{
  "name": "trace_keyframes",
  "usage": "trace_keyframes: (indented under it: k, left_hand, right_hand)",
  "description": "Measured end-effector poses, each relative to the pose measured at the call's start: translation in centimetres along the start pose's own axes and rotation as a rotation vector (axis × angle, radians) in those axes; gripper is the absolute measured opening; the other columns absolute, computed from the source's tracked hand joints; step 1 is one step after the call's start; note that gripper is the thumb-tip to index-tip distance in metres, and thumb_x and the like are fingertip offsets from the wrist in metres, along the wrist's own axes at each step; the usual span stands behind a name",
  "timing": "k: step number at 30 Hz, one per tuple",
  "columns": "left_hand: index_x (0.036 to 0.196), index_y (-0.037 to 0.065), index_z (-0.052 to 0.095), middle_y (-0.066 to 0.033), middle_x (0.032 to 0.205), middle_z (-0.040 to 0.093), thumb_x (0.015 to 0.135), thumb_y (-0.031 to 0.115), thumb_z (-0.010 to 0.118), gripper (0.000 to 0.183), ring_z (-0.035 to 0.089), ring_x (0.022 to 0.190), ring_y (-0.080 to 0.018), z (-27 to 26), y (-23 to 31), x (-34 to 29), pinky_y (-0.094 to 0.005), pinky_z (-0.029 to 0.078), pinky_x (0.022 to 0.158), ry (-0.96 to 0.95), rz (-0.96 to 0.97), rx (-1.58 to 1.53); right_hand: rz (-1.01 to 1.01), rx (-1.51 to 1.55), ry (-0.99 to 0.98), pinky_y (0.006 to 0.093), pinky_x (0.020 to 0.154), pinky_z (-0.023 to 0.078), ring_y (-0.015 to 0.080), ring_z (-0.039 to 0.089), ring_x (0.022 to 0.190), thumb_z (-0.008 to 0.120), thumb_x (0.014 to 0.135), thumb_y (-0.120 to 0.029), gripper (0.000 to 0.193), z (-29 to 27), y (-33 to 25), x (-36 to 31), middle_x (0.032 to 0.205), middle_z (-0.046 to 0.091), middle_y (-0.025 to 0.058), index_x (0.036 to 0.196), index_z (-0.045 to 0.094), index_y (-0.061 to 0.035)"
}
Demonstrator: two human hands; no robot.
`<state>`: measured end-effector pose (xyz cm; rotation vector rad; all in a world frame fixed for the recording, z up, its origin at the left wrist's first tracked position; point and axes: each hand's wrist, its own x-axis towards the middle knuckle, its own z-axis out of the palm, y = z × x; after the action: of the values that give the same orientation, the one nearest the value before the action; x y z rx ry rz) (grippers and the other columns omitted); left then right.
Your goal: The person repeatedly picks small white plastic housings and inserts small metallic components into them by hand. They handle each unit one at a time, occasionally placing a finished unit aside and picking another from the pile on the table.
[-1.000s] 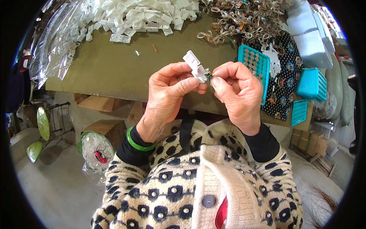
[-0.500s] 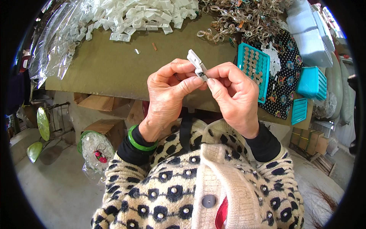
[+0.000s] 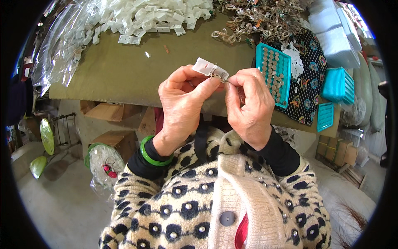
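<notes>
A small white hinged plastic case (image 3: 206,67) is held up over the near edge of the table, its two halves unfolded. My left hand (image 3: 182,91) grips it between thumb and fingers, with a green bangle on that wrist. My right hand (image 3: 251,99) is closed in a pinch at the right end of the case, where something thin and dark shows by the fingertips. Too little of that thin piece is visible to name it. A heap of similar white plastic cases (image 3: 153,18) lies at the far side of the table.
Looped clear wires (image 3: 257,20) are piled at the far right. Beside them, a teal tray (image 3: 286,74) of round metallic pieces rests on dark patterned cloth (image 3: 306,83). Stacked teal trays (image 3: 338,85) stand farther right. Clear plastic sheeting (image 3: 58,50) drapes the left side of the table (image 3: 107,74).
The white case has turned from nearly upright to lying more level, its free half swinging left and down. My right hand has shifted slightly left and its fingers have curled more.
</notes>
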<state>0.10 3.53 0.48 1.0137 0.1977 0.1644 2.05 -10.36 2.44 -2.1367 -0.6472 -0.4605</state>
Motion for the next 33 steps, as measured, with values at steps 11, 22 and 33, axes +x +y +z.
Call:
trace_keyframes:
  k: [11,22,33]
  left_hand:
    - [0.106,-0.002,0.064,-0.0069,0.083,0.067,0.083,-0.003,0.069,0.024,0.064,0.067,-0.0155,-0.2,1.0,0.3,-0.0299,0.055,0.066,-0.018,-0.255,-0.221]
    - [0.114,-0.002,0.062,-0.0073,0.085,0.067,0.084,-0.004,0.068,0.030,0.063,0.071,-0.0141,-0.4,0.6,0.3,-0.0279,0.053,0.065,0.003,-0.245,-0.269]
    - [0.114,-0.003,0.056,-0.0128,0.097,0.068,0.095,0.003,0.062,0.021,0.071,0.080,-0.0237,-0.5,1.6,-0.4,-0.0337,0.061,0.068,-0.176,-0.185,-0.232]
  right_hand:
    - [-0.052,-0.008,-0.029,0.0391,0.056,0.045,0.0332,0.056,0.065,0.064,0.082,0.008,0.019,0.4,0.9,-0.3,0.086,0.054,0.0147,0.091,0.051,-0.0020]
    - [0.788,0.687,-0.270,0.0260,0.051,0.041,0.0080,0.049,0.059,0.060,0.094,-0.004,0.007,-0.5,0.3,-0.2,0.069,0.056,0.0009,0.090,0.055,-0.0011]
    - [0.112,0.153,-0.044,0.0384,0.076,0.048,0.0304,0.058,0.086,0.065,0.082,0.003,0.020,-4.0,1.1,-1.0,0.100,0.057,0.0143,0.100,0.057,-0.0001]
